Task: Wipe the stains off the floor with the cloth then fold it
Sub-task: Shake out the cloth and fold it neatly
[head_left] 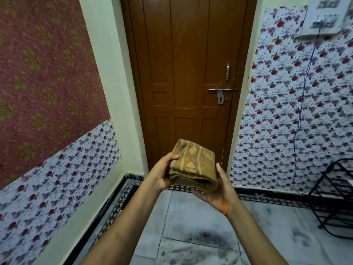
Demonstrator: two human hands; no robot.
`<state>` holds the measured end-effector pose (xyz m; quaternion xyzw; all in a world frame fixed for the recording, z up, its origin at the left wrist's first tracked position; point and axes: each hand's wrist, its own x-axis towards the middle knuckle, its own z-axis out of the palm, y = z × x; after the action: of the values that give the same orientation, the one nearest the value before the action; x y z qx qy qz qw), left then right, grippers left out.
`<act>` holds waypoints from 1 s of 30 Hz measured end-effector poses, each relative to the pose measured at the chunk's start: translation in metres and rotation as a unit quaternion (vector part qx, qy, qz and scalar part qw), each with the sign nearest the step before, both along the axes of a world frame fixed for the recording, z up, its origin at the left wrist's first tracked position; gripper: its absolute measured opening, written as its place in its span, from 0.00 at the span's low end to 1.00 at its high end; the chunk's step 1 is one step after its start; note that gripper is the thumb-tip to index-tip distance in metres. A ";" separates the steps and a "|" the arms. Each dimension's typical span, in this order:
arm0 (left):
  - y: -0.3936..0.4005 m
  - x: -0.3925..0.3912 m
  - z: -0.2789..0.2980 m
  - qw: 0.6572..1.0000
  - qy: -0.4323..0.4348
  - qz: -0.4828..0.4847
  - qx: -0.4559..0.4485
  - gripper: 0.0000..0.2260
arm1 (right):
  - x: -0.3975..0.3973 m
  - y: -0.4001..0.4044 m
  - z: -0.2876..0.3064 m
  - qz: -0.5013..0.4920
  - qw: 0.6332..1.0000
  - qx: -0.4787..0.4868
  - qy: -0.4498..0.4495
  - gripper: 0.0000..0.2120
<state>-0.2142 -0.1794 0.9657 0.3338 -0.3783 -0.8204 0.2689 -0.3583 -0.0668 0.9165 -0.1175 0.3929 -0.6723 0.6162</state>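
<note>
A folded olive-yellow cloth with a leaf-pattern border is held up in front of me at chest height. My left hand grips its left edge, thumb on top. My right hand lies palm-up under the cloth's right, folded end, with its thumb alongside. The grey marble floor below shows dark smudged patches near the bottom of the view and to the right.
A closed brown wooden door with a latch stands straight ahead. Floral-papered walls flank it. A black metal rack stands at the right, with a blue cable hanging down the wall beside it.
</note>
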 end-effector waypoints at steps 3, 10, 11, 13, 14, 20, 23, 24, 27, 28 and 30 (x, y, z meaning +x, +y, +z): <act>0.004 0.007 -0.020 0.998 -0.052 -0.006 -0.015 0.06 | 0.002 -0.005 -0.008 -0.028 1.000 0.002 -0.001 0.15; 0.024 0.013 -0.080 0.991 -0.136 0.008 -0.006 0.11 | 0.013 -0.001 -0.050 -0.061 0.985 0.109 0.115 0.11; 0.025 0.014 -0.086 0.990 -0.140 0.015 -0.001 0.10 | 0.016 0.001 -0.055 -0.065 0.984 0.116 0.122 0.12; 0.026 0.017 -0.098 0.989 -0.149 0.016 0.013 0.08 | 0.022 0.005 -0.064 -0.071 0.980 0.136 0.128 0.11; 0.027 0.019 -0.104 0.988 -0.155 0.014 0.020 0.07 | 0.025 0.007 -0.069 -0.071 0.978 0.148 0.129 0.11; 0.029 0.026 -0.124 0.980 -0.195 0.010 0.040 0.03 | 0.037 0.015 -0.085 -0.081 0.973 0.186 0.109 0.12; 0.027 0.020 -0.129 0.978 -0.205 -0.001 0.033 0.04 | 0.034 0.020 -0.089 -0.094 0.972 0.188 0.105 0.09; 0.027 0.014 -0.130 0.978 -0.205 -0.004 0.031 0.04 | 0.031 0.022 -0.090 -0.100 0.972 0.187 0.105 0.08; 0.033 -0.004 -0.126 0.978 -0.206 -0.007 0.019 0.04 | 0.014 0.030 -0.088 -0.116 0.970 0.188 0.105 0.05; 0.036 -0.012 -0.123 0.979 -0.203 -0.010 0.016 0.04 | 0.008 0.033 -0.087 -0.120 0.969 0.189 0.104 0.05; 0.046 -0.033 -0.118 0.980 -0.198 -0.019 0.010 0.05 | -0.013 0.042 -0.087 -0.133 0.969 0.183 0.101 0.06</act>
<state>-0.2470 -0.1334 0.8481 0.4847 -0.4223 -0.7468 0.1701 -0.3710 -0.0246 0.8299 -0.0169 0.5813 -0.6496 0.4896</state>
